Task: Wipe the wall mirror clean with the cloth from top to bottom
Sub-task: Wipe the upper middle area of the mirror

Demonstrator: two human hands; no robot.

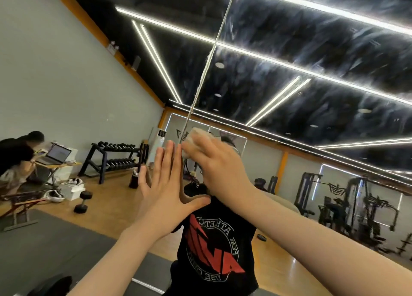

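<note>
Fingers of the left hand (163, 184) are straight and spread, the palm laid flat against the mirror (312, 77) just left of the seam (207, 63) between two panes. Fingers of the right hand (214, 164) curl over a pale cloth (196, 137), pressing it to the glass at the seam's lower stretch; the hand and cloth are blurred, so the exact grip is unclear.

Risks, as judged from this position: the bare left palm is likely to leave prints on the pane it leans on, which would then need wiping again. The cloth sits well below the top of the glass, so the upper area may go unwiped if the strokes start here. The cloth's edge could also snag on the seam.

The mirror fills nearly the whole view and leans away overhead. Its upper part, which reflects a dark ceiling with bright light strips (278, 61), shows swirled, cloudy streaks across both panes. Lower down it reflects a gym floor, a dumbbell rack (116, 157) and weight machines (356, 202).
</note>
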